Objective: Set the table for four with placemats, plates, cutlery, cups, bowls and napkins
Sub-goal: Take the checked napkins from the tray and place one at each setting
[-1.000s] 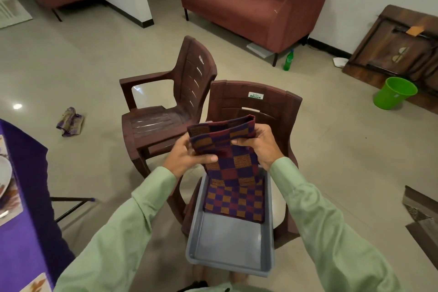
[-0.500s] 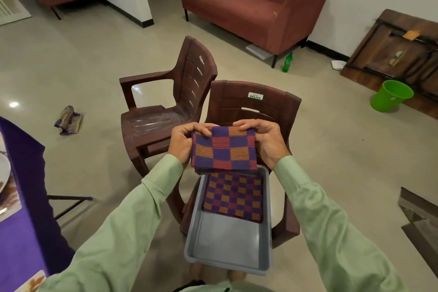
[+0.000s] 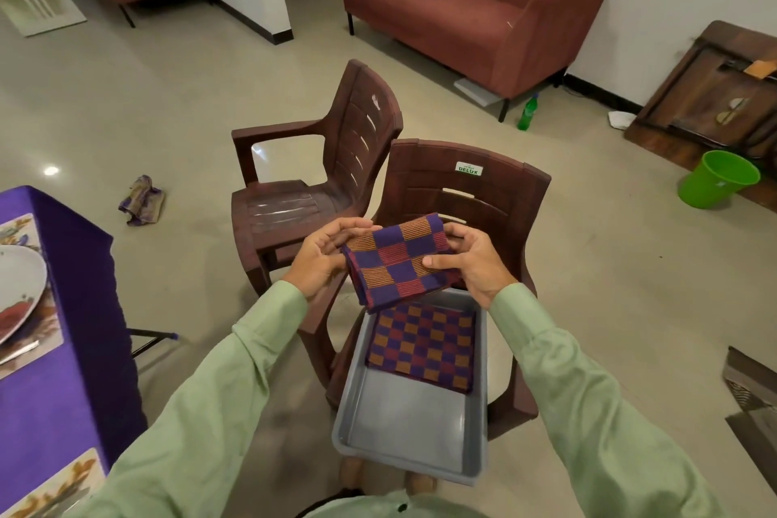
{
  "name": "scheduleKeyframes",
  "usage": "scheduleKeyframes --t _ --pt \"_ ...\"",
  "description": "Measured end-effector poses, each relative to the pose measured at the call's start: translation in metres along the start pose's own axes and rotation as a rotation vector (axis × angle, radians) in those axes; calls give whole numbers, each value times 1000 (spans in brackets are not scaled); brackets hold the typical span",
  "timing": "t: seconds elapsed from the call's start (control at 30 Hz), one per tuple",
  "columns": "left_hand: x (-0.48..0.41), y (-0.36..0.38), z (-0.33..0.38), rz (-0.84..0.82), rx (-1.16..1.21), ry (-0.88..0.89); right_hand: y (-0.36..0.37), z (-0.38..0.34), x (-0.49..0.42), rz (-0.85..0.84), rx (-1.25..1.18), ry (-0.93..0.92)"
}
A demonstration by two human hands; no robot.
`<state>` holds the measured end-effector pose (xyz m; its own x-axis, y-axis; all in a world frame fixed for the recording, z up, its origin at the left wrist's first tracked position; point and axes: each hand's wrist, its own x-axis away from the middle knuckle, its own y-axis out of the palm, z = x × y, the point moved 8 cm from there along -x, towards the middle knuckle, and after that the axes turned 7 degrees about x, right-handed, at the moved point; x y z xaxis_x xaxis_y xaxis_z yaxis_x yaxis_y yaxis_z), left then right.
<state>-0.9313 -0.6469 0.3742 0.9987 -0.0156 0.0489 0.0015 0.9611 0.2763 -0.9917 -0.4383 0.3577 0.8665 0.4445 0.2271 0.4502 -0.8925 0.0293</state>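
I saw woven cloth napkin [image 3: 399, 261], smooth matt plastic tray [image 3: 403, 429], ribbed brown plastic chair [image 3: 462, 198] w/ slight sheen & glossy floor [image 3: 126, 97].

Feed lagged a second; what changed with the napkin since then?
The napkin, hanging long a second ago, got folded up into a square and tilted. The left hand and right hand kept hold. The second napkin and tray stayed put.
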Motion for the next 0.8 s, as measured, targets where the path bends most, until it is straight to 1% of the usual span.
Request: scheduleKeyframes --t 0.07,0.13,0.2,0.27,0.33,0.37,0.43,0.47,0.53,0.6,0.67,0.73,0.8 --pt "10 -2 -4 -42 148 -107 -1 -2 -1 7 43 -17" --pt "15 -3 -5 -16 197 -196 1 -9 -1 4 101 -44" --pt "17 0 -9 18 104 -292 8 -16 -1 -16 128 -68" --pt "18 7 -16 -5 -35 -339 17 -20 -3 -45 109 -86" --pt "22 13 -24 -21 -113 -340 22 -22 -2 -40 58 -96" --pt "24 15 -27 -5 -104 -317 24 -20 -2 -18 9 -92" --pt "31 11 -31 73 -36 -249 28 -6 0 28 -169 -29" --pt "36 6 -34 138 10 -218 32 5 2 36 -264 22" --pt "48 -8 -44 294 59 -171 54 27 9 -10 -360 139" --pt "61 -18 -53 407 97 -152 87 42 18 -96 -352 255" --pt "74 -21 -58 475 116 -142 115 49 20 -117 -291 304" --pt "87 -35 -60 578 79 -144 132 53 14 -55 -159 280" --pt "101 -54 -58 671 49 -141 149 52 6 -36 -39 211"
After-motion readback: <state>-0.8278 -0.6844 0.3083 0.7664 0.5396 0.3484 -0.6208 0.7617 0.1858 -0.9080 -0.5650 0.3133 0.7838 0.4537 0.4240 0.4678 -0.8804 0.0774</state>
